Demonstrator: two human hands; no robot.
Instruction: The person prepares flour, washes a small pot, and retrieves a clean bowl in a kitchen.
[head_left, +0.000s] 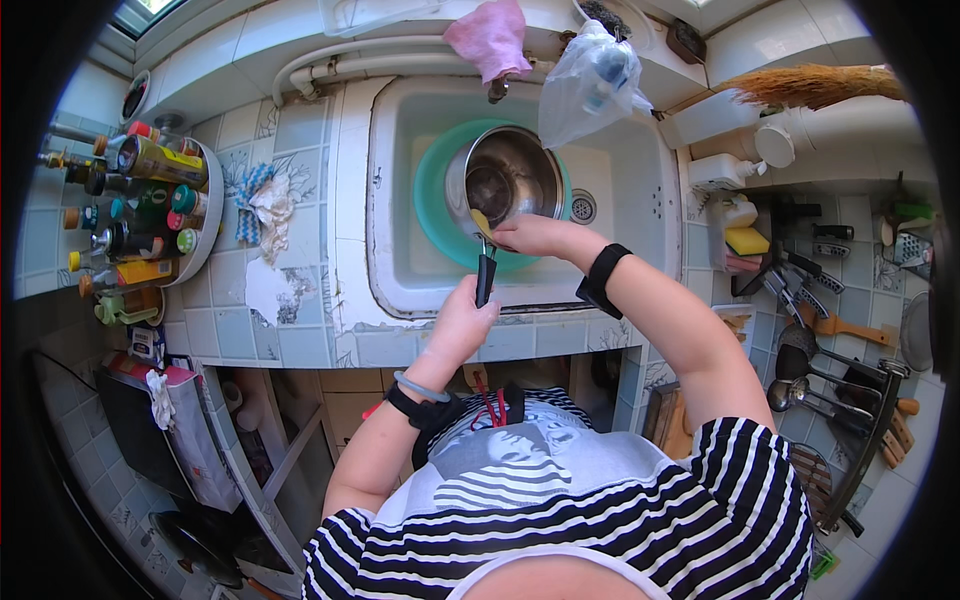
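A stainless steel saucepan (529, 169) is tilted over a green plastic basin (431, 199) in the white sink (622, 262). Its black handle (486, 279) points towards me, and my left hand (463, 319) is closed around the end of it. My right hand (529, 234) reaches across the rim beside the handle joint. Between its fingers and the inner wall of the pan shows a small yellowish pad (481, 220), mostly hidden, perhaps a sponge. Brownish marks cover the pan's inside bottom.
A pink cloth (491, 37) covers the tap above the basin. To its right hangs a plastic bag (592, 86). Bottles crowd a white tray (214, 217) on the left, near a crumpled rag (270, 214). Sponges (746, 241) and hanging utensils (799, 356) are at right.
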